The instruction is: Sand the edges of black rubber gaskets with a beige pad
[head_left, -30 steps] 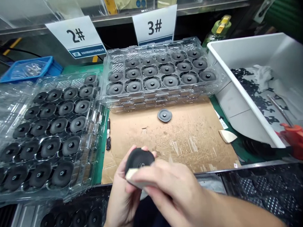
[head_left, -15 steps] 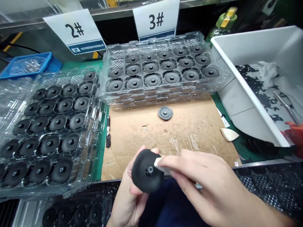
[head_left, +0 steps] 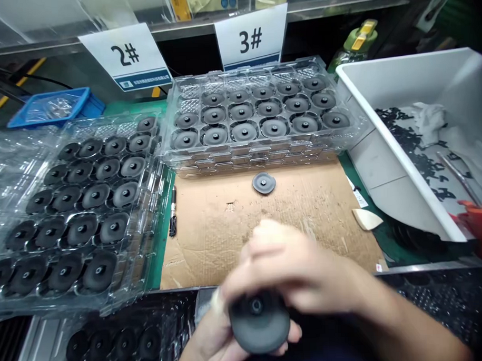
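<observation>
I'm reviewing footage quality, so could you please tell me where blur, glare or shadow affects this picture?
Head view: the right hand is smeared by blur; the upper part of the black disc is shaded; clear trays glint; the upper right corner is dark; the 3# sign stays legible.

Black disc (head_left: pixel 262 330), tan cardboard (head_left: pixel 211 244), white bin (head_left: pixel 400 156), blue tray (head_left: pixel 87 102)

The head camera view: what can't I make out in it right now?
All in the head view:
Black disc: upper edge hidden by the right hand.
Right hand's grip: blurred fingers cover whatever they may hold.
2# sign: bottom line too small to read.
Red handle: cut off by the right edge.
</observation>
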`<state>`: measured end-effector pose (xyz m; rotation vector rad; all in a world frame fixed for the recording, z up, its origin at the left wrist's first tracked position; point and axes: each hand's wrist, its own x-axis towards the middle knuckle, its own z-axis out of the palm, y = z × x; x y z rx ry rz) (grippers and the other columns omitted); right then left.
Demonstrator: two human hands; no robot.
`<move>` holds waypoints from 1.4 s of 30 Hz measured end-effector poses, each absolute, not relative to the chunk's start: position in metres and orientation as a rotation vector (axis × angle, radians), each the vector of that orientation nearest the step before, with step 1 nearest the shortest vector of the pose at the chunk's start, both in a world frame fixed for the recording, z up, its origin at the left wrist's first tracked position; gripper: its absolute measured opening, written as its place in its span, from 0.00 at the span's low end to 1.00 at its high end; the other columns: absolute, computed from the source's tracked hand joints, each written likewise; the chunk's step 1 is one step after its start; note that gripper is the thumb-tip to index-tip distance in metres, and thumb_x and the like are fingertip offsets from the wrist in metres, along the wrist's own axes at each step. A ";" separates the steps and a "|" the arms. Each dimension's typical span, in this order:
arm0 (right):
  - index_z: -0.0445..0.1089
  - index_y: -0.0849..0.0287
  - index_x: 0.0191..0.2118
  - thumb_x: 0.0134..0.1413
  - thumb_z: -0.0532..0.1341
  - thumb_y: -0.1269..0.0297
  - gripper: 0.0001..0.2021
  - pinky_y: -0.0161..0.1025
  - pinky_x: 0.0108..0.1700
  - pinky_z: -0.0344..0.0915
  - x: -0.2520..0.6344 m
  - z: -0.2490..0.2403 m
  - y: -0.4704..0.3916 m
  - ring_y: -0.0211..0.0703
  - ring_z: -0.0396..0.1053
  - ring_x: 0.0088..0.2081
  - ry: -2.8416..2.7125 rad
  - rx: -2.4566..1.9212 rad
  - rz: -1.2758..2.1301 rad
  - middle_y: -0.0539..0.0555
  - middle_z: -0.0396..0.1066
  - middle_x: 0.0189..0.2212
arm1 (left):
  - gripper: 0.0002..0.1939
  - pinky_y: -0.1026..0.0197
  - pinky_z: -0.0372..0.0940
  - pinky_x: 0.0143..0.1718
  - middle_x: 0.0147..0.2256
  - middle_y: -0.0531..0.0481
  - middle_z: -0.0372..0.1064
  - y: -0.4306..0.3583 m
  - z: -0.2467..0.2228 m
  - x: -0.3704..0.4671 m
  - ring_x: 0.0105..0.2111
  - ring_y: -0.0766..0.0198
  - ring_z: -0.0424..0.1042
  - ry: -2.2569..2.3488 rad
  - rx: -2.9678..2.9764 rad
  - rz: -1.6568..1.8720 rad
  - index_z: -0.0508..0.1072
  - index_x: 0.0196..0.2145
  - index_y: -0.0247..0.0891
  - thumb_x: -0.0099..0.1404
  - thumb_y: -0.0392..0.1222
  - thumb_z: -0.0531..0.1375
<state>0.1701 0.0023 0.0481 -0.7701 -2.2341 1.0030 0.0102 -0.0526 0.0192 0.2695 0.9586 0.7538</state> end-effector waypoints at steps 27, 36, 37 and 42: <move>0.68 0.55 0.45 0.57 0.53 0.69 0.12 0.40 0.41 0.69 0.168 -0.069 -0.034 0.40 0.71 0.39 -1.712 -1.549 0.831 0.52 0.73 0.37 | 0.23 0.56 0.60 0.52 0.50 0.47 0.69 -0.035 -0.012 -0.014 0.51 0.52 0.66 0.619 0.045 0.793 0.70 0.47 0.45 0.53 0.48 0.62; 0.62 0.62 0.51 0.57 0.51 0.72 0.16 0.43 0.45 0.62 0.142 0.030 -0.029 0.44 0.65 0.42 -1.792 -1.250 0.724 0.56 0.70 0.40 | 0.22 0.59 0.62 0.50 0.45 0.49 0.72 -0.036 -0.011 -0.005 0.46 0.59 0.70 0.818 0.150 0.924 0.70 0.47 0.45 0.53 0.43 0.64; 0.63 0.64 0.49 0.57 0.50 0.72 0.15 0.43 0.42 0.62 0.136 0.037 -0.031 0.44 0.66 0.38 -1.868 -1.172 0.742 0.57 0.70 0.37 | 0.21 0.60 0.63 0.49 0.44 0.50 0.72 -0.036 -0.010 -0.005 0.46 0.59 0.70 0.831 0.150 0.931 0.70 0.46 0.46 0.53 0.42 0.64; 0.64 0.65 0.46 0.57 0.49 0.73 0.14 0.42 0.35 0.59 0.122 0.043 -0.024 0.42 0.63 0.32 -1.998 -1.161 0.756 0.56 0.69 0.34 | 0.19 0.63 0.64 0.47 0.38 0.55 0.74 -0.035 -0.004 -0.003 0.40 0.64 0.73 0.878 0.192 1.014 0.73 0.42 0.49 0.51 0.39 0.65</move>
